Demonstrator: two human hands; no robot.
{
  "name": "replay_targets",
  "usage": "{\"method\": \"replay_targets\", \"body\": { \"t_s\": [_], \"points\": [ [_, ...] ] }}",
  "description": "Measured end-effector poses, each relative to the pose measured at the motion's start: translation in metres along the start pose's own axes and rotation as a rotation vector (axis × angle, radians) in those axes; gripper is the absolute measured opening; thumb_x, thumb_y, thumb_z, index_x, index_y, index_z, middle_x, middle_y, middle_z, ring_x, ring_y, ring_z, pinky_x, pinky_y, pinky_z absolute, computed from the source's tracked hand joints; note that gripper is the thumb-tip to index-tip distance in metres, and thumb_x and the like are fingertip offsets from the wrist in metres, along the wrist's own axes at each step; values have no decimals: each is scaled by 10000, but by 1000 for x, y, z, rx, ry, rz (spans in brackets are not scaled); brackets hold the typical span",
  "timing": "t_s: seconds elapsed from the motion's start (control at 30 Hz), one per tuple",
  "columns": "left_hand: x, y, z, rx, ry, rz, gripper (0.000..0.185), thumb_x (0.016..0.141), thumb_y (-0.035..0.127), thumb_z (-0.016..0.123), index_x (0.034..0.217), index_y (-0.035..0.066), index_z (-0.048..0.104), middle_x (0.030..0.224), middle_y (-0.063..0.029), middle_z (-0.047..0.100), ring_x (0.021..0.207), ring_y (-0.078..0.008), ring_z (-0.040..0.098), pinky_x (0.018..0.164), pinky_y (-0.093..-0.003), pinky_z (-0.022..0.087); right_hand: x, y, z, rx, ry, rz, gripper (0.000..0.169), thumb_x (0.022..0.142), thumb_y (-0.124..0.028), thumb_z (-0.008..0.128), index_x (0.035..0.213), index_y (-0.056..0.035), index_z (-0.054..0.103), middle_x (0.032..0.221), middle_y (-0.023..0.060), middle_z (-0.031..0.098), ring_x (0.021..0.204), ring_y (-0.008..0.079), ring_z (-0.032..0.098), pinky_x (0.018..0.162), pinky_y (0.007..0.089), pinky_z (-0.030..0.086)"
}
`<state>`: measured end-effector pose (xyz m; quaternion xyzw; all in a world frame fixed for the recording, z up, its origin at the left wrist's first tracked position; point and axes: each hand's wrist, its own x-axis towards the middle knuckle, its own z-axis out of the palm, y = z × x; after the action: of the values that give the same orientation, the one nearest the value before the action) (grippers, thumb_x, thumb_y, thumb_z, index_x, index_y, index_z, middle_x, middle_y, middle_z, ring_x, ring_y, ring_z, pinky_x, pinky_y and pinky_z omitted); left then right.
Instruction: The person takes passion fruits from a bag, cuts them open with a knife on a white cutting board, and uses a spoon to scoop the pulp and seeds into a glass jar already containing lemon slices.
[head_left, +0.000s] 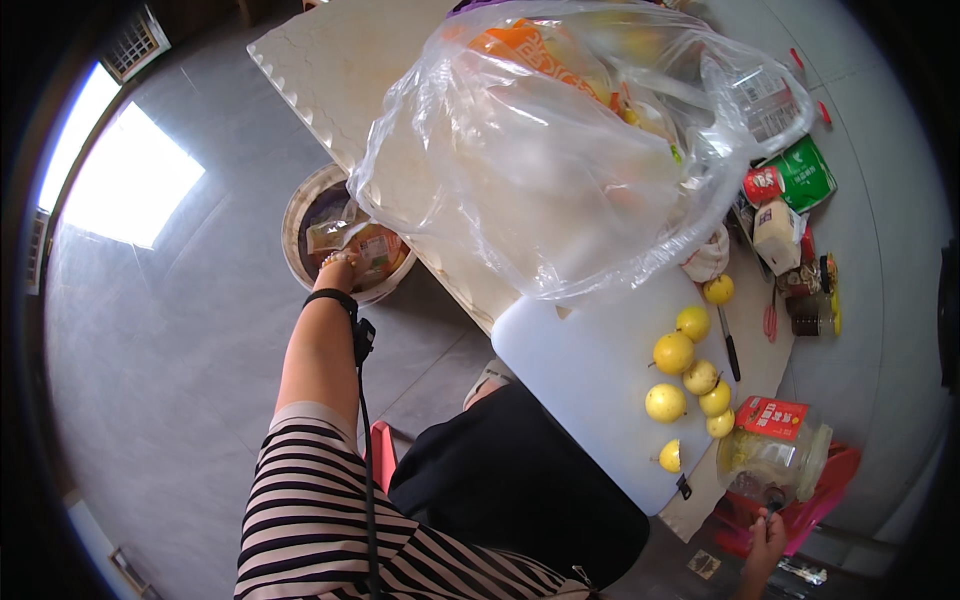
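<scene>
My left hand, with a beaded bracelet at the wrist, reaches into a round waste bucket beside the table. Its fingers are partly hidden among plastic wrappers, so whether they grip anything is unclear. At the lower right, my right hand pinches the handle of a spoon, its bowl against a glass jar with a red label. Several yellow passion fruits rest on a white cutting board. Nearest me on the board sits a cut piece of the fruit.
A large clear plastic bag of packaged goods covers much of the marble-patterned table. A black-handled knife lies beside the fruit. Red-handled scissors, jars and a red can line the far edge. A red stool stands at right.
</scene>
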<state>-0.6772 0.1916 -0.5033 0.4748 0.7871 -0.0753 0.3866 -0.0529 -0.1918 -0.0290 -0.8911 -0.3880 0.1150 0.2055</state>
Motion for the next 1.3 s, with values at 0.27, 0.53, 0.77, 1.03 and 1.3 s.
{"method": "replay_targets", "body": {
  "t_s": [0.27, 0.53, 0.77, 1.03, 1.3],
  "points": [
    [24, -35, 22, -45, -61, 96, 405, 801, 380, 518, 1101, 124, 609, 1150, -116, 556, 1069, -261, 519, 876, -362, 437, 8, -29, 27, 76, 8, 49, 203, 912, -122, 526, 1092, -48, 583, 693, -53, 498, 510, 1, 357, 456, 148, 266],
    [-17, -30, -31, -149, -26, 240, 362, 810, 391, 561, 973, 73, 622, 949, -108, 586, 856, -227, 559, 721, -340, 467, 1, -35, 35, 267, 5, 15, 231, 905, -104, 533, 1114, -26, 594, 695, -18, 537, 529, 18, 415, 477, 164, 338],
    [-135, 43, -102, 207, 150, 90, 375, 818, 400, 599, 861, 29, 634, 772, -101, 613, 670, -197, 595, 585, -321, 494, -22, -21, 54, 237, -58, -43, 209, 901, -79, 535, 1091, -21, 600, 675, -32, 503, 589, 32, 471, 526, 194, 403],
    [-370, 155, -62, -170, -661, 946, 231, 873, 246, 628, 864, 15, 638, 706, -32, 617, 625, -78, 574, 576, -230, 481, -31, 3, 94, 489, 2, -106, 219, 905, -106, 554, 1105, -16, 566, 595, -9, 485, 518, 45, 450, 474, 211, 368],
    [-489, 278, 72, 227, 47, 1240, 687, 694, 468, 748, 1157, 12, 525, 1059, -163, 576, 899, -279, 607, 748, -360, 508, -54, 5, 79, 566, -18, -129, 238, 948, -138, 476, 1104, -2, 592, 601, 10, 457, 538, 66, 442, 509, 220, 370]
  ]
}}
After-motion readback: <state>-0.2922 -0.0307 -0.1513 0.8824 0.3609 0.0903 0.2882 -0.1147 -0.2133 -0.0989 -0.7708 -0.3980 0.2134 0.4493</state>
